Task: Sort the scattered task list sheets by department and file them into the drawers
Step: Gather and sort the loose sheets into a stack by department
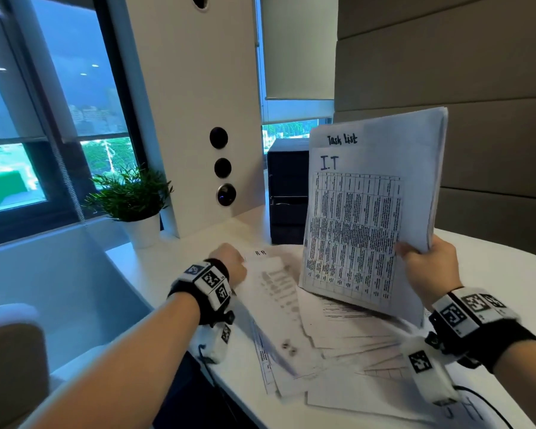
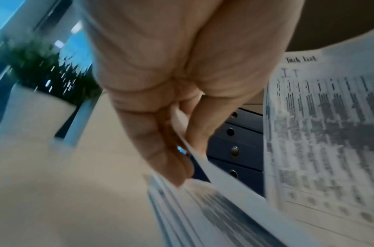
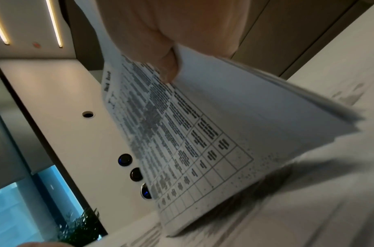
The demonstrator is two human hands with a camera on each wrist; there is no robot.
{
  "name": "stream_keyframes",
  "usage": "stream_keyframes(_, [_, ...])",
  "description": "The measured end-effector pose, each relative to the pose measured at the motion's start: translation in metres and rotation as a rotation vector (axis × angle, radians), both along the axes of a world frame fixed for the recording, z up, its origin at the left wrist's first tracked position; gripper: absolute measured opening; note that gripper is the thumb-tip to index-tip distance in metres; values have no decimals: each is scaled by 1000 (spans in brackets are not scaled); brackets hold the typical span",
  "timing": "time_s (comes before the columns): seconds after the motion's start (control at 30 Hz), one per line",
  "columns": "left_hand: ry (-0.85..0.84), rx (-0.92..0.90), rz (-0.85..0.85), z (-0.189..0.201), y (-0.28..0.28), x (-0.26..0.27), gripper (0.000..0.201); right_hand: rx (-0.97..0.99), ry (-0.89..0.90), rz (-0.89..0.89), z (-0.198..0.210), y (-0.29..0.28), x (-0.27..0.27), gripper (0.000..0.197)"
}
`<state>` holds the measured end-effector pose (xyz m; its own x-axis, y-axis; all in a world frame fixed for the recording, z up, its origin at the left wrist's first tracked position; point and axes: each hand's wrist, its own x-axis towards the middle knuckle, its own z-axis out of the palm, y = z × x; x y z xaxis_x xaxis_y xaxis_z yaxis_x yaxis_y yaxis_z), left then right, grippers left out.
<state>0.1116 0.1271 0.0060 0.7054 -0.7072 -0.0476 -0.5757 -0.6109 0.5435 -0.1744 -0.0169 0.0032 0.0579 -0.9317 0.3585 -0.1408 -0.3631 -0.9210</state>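
Note:
My right hand [image 1: 421, 258] holds a stack of task list sheets [image 1: 362, 218] upright above the desk, thumb on the front page marked "I.T" [image 3: 181, 133]. My left hand [image 1: 229, 261] pinches the far edge of one loose sheet [image 1: 276, 292] between thumb and fingers [image 2: 181, 150], lifting it off the scattered pile [image 1: 338, 335]. That sheet looks blurred. A dark blue drawer unit [image 1: 287, 193] stands at the back of the desk; several of its drawer fronts show in the left wrist view [image 2: 236, 142], all pushed in.
A potted green plant [image 1: 130, 196] stands at the back left of the white desk [image 1: 198, 252]. A white column with round sockets [image 1: 222, 168] rises behind the papers. A padded wall is at the right, windows at the left.

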Motion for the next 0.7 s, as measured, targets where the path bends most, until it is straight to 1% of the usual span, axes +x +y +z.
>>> stream_keyframes(0.1, [-148,-327,86,35,2,20,24,-16,-37,67,17,-2,-10,5])
stream_keyframes(0.17, [-182,-537,44,65,8,23,18,-50,11,124,30,-4,-15,6])
stream_keyframes(0.2, [-183,-599,-4,78,10,21,17,-67,51,146,37,-4,-15,10])
stream_keyframes(0.27, [-135,-653,-130,99,14,11,21,-122,130,194,52,-2,-10,12])
stream_keyframes(0.3, [-117,-642,-174,107,13,9,23,-166,169,223,60,1,-6,10])
stream_keyframes(0.37, [-92,-524,-138,119,10,7,24,-240,236,310,74,7,9,4])
stream_keyframes(0.4, [-50,-512,-127,126,10,4,27,-271,258,371,80,10,17,10])
stream_keyframes(0.47, [10,-562,-221,139,13,-13,59,-313,293,496,84,14,33,30])
stream_keyframes(0.5, [48,-580,-273,143,15,-23,73,-322,306,544,86,15,41,37])
stream_keyframes(0.53, [80,-614,-311,144,14,-27,74,-328,321,582,86,17,48,40])
stream_keyframes(0.57, [67,-656,-370,144,12,-30,58,-336,340,613,86,17,54,40])
stream_keyframes(0.6, [89,-705,-431,139,12,-26,28,-335,364,634,86,16,60,37])
stream_keyframes(0.63, [109,-729,-456,138,12,-28,8,-324,400,643,85,13,66,32])
stream_keyframes(0.67, [113,-741,-457,132,7,-21,20,-304,446,644,84,11,71,27])
stream_keyframes(0.7, [120,-744,-456,129,6,-17,26,-287,495,640,82,9,75,24])
